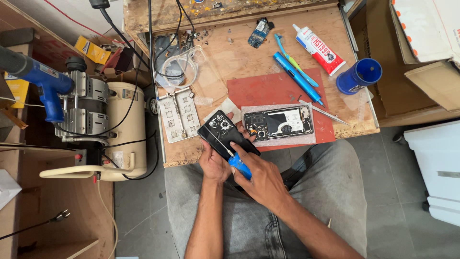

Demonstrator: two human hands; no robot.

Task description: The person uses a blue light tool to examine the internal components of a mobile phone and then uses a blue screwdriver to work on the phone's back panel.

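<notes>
The black phone back cover (227, 135), with its camera cluster facing up, is held at the near edge of the desk (239, 52), just above the person's lap. The left hand (214, 162) supports it from below, fingers closed around its lower end. The right hand (258, 177) is closed on a blue-handled screwdriver (238, 163), whose tip rests on the cover's surface near its middle.

Just beside the cover, to its right, an opened phone body (279, 122) lies flat on a sheet of bubble wrap (311, 139), internals exposed. The wrap sits on a red mat (273, 88). Metal tweezers (325, 113) lie at the mat's right edge. Two blue pen-shaped tools (297, 74) lie diagonally across the mat's upper part. A white glue tube (319, 48) and a blue cup (359, 76) stand further right. A small circuit board (259, 31) lies near the far edge. A white tray (179, 115) lies left of the cover. A cream-coloured compressor (120, 129) stands off the desk at left.
</notes>
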